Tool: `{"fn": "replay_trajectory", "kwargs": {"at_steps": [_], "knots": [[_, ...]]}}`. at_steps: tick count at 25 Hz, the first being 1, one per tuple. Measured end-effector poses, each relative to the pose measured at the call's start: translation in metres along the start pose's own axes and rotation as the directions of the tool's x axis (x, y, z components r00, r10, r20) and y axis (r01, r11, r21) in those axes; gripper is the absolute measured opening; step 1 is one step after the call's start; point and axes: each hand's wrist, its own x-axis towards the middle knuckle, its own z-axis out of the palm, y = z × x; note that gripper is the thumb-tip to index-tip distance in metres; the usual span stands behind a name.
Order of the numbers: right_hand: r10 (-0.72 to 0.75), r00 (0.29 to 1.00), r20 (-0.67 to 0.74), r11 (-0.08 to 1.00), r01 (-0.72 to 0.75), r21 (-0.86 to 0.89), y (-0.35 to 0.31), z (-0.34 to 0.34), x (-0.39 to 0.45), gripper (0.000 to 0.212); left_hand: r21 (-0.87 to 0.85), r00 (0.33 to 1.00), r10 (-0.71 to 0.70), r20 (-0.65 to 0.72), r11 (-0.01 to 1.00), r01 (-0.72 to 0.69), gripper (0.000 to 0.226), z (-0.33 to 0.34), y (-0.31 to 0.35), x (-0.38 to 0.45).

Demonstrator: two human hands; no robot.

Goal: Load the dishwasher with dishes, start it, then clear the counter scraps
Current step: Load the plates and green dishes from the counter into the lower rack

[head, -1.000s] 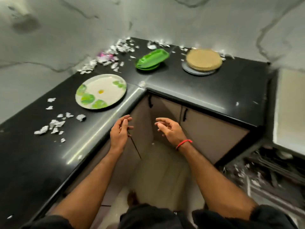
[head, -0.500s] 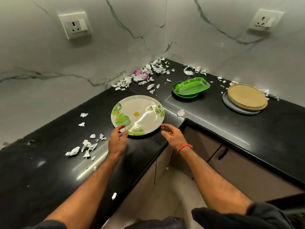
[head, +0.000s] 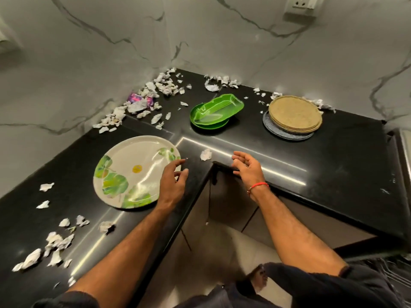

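A large white plate with green leaf prints [head: 133, 170] lies flat on the black L-shaped counter [head: 333, 156]. My left hand [head: 172, 185] hovers over the plate's right rim, fingers spread and loosely bent, holding nothing. My right hand [head: 248, 170], with a red thread at the wrist, is over the counter's inner corner edge, fingers relaxed and empty. Green leaf-shaped dishes [head: 214, 111] sit stacked farther back. A stack of tan plates on a grey plate [head: 293, 116] stands at the right.
Torn paper scraps [head: 155, 92] pile in the back corner with a purple wrapper [head: 135, 97]. More scraps [head: 51, 247] lie on the left counter, one [head: 205, 154] near the inner corner. Cabinet doors [head: 222, 207] are below. A wall socket [head: 302, 5] sits top right.
The view swung left to right. My left hand moved from the plate's near-left rim to its right rim. My right hand moved off the plate to the counter's inner corner.
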Motion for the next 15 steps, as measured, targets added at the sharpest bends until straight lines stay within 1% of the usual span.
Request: {"fn": "replay_trajectory", "kwargs": {"at_steps": [2,8,10,12,15], "knots": [[0.008,0.999,-0.043,1.0,-0.006,0.03,-0.002,-0.037,0.028,0.025,0.007,0.999,0.04,0.033,0.999,-0.04,0.031,0.041,0.018,0.021],[0.019,0.991,-0.133,0.999,-0.012,0.051,-0.017,-0.156,0.105,0.027,0.016,0.989,0.062,0.137,0.998,-0.065,0.033,0.167,0.063,0.079],[0.045,0.984,-0.172,0.998,-0.037,0.048,-0.015,-0.195,0.129,0.03,0.028,0.983,0.051,0.178,0.998,-0.057,0.031,0.211,0.08,0.094],[0.1,0.977,-0.191,0.995,-0.095,0.036,-0.008,-0.221,0.142,0.043,0.045,0.971,0.021,0.24,0.998,-0.033,0.03,0.244,0.091,0.104],[0.19,0.97,-0.149,0.982,-0.187,0.037,-0.001,-0.249,0.153,0.071,0.061,0.94,-0.014,0.341,0.998,-0.007,0.029,0.295,0.102,0.126]]}}
